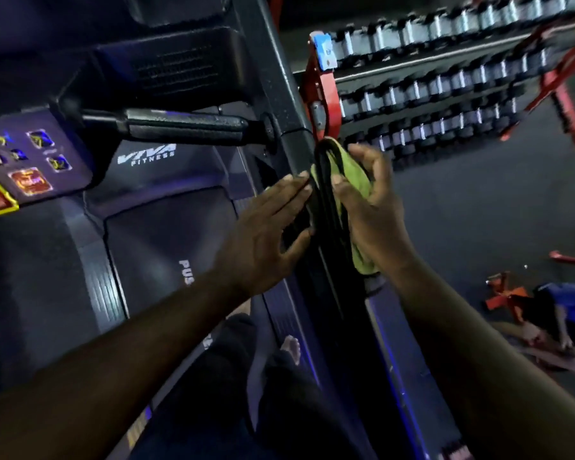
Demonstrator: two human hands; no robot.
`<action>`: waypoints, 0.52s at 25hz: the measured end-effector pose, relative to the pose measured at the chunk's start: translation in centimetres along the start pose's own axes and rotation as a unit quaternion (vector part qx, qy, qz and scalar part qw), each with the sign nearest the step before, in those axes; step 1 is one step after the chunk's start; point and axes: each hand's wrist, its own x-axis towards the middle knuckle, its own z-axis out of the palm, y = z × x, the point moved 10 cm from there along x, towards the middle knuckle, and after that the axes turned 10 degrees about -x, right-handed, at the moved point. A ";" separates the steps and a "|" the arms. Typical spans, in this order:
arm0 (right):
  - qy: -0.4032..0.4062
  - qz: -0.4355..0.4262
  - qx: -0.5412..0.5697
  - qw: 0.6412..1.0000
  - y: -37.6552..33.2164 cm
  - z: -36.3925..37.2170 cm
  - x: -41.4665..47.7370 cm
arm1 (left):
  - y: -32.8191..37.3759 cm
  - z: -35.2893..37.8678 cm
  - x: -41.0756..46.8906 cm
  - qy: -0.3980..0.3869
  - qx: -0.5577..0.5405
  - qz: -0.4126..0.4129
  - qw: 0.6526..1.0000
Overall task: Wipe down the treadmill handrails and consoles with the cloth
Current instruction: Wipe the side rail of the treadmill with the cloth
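Two bare forearms enter from the near edge: left hand [266, 227], fingers straight and released, lies flat against the side handrail [329, 287]; right hand [369, 207], fingers curled, grasps the green cloth [352, 180], which is folded over that rail just right of the left fingertips. Step in hand, by judgement: wiping this rail, best done with the cloth wrapped round it and drawn firmly along its full length. Legible: "VIVA FITNESS" on the hood [146, 154]; "PUS", cut off, on the deck [146, 254]; console [40, 151] button legends are too blurred to read.
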 end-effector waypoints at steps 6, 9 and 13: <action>-0.011 -0.382 -0.354 0.854 -9.3 5.2 1.2 | -4.2 2.3 -8.6 0.179 -0.158 -0.276 0.931; -0.134 -0.477 -0.457 0.739 -10.0 9.0 -2.1 | -5.0 4.7 -12.6 0.228 -0.318 -0.388 0.834; -0.256 -0.544 -0.574 0.556 -8.5 11.8 -11.2 | -3.8 3.0 -16.0 0.295 -0.317 -0.449 0.781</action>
